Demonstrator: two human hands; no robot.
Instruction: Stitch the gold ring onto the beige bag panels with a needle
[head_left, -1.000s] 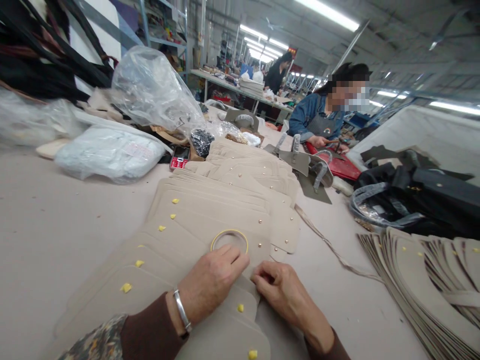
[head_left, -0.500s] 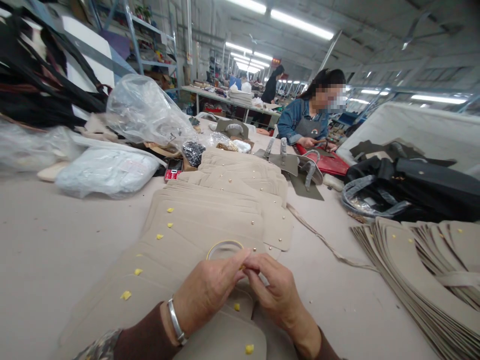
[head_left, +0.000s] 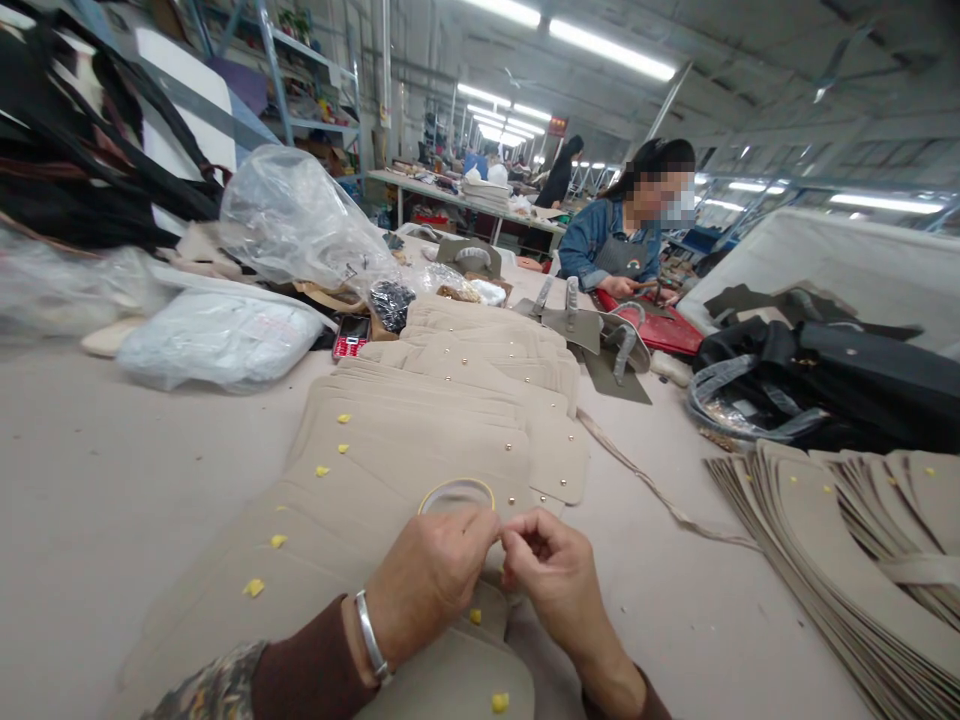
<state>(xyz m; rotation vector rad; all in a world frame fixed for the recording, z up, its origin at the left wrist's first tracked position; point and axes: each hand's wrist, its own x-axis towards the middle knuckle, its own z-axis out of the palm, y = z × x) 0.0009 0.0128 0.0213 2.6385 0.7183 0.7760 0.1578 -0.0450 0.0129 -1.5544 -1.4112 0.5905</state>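
Observation:
My left hand (head_left: 433, 568) is closed around a roll of tape (head_left: 456, 485), a thin ring with a yellow edge that shows above the fingers. Close beside it, my right hand (head_left: 556, 572) is pinched near the left fingertips; whatever lies in the pinch is too small to make out. Beneath both hands spread overlapping beige panels (head_left: 420, 410). Small yellow tape bits (head_left: 253, 588) stick to several of these panels, and small metal studs (head_left: 508, 447) dot others towards the right.
Stacked beige strips (head_left: 817, 560) fan out at right, with a black bag (head_left: 877, 370) behind. Plastic-wrapped bundles (head_left: 221, 335) and a red-keyed phone (head_left: 351, 337) lie at left. Across the table a co-worker (head_left: 611, 245) handles a red piece (head_left: 660, 325).
My hands were touching at the fingertips and now stand slightly apart, the right one curled more tightly. The view has shifted a little.

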